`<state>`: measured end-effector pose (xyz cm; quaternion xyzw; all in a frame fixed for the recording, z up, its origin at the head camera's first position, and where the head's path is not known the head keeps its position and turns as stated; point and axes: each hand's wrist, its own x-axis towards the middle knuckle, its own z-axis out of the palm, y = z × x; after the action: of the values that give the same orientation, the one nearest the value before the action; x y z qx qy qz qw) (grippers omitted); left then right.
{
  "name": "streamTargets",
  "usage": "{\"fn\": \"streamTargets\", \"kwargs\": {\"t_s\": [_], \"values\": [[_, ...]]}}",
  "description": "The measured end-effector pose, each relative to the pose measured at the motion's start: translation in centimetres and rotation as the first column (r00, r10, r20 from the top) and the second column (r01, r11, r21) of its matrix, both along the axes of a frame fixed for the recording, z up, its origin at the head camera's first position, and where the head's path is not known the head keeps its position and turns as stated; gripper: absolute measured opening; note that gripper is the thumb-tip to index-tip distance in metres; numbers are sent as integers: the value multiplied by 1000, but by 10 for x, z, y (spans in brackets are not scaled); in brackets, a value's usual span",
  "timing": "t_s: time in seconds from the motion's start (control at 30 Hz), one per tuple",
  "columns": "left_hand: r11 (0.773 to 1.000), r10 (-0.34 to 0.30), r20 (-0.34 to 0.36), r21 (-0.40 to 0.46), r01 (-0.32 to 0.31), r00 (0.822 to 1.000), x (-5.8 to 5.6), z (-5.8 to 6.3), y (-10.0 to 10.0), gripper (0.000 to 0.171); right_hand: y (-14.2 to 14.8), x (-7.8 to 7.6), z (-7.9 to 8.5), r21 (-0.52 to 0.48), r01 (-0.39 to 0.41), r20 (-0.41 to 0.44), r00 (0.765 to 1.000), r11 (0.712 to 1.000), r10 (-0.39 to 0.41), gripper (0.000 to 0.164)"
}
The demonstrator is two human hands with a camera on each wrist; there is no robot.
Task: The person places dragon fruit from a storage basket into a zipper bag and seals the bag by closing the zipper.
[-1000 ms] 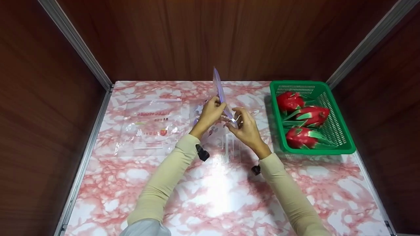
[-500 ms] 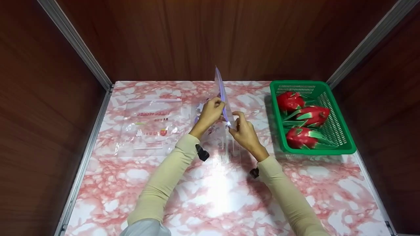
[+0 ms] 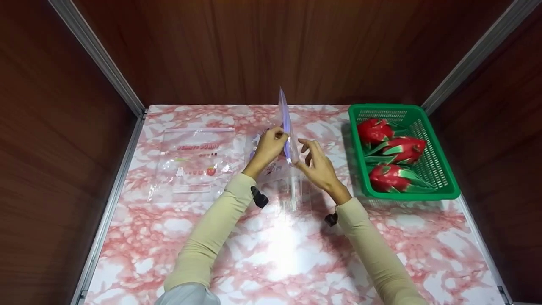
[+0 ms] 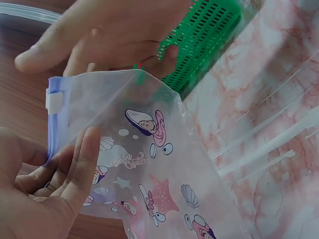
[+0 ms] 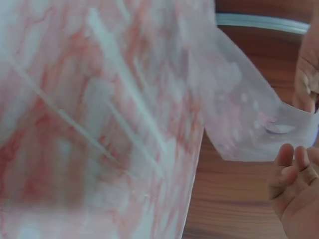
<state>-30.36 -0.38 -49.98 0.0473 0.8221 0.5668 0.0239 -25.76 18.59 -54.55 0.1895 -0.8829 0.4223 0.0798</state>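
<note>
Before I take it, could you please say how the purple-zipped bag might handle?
The purple-zipped bag is probably light and floppy, since its translucent film looks thin. Its zip is likely stiffer, running fairly straight. The smooth-looking film may be slippery.

Harsh glare whitens part of the tabletop point(image 3: 237, 262); the back wall point(image 3: 262, 51) is dim; right wrist view blurred

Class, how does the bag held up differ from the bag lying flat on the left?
The held bag is held up by the left hand; the flat bag lies on the table. The held bag shows shells and a starfish; the flat bag shows a strawberry and reddish lettering. Both are see-through, with printed pictures.
</note>
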Motion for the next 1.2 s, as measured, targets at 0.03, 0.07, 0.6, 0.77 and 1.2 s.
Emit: {"fn": "streamTargets", "kwargs": {"t_s": [0.03, 0.07, 0.6, 0.77, 1.2], "values": [[1000, -6, 8, 12, 6, 1000, 0, 0, 0, 22, 0, -2, 2, -29, 0, -5, 1000, 1000, 0, 75], [999, -15, 18, 29, 14, 1000, 1, -1, 0, 22, -1, -3, 3, -55, 2, -11, 1000, 998, -3, 67], [981, -163, 52, 116, 157, 985, 7, -4, 0, 22, -10, -22, 9, -392, 80, 105, 994, 916, -42, 28], [969, -208, 49, 147, 199, 977, 8, -6, 0, 24, -11, -25, 14, -391, 100, 170, 985, 915, -35, 31], [940, -300, 74, 195, 281, 951, 13, -14, -1, 27, -11, -30, 21, -359, 150, 312, 949, 921, -33, 30]]}}
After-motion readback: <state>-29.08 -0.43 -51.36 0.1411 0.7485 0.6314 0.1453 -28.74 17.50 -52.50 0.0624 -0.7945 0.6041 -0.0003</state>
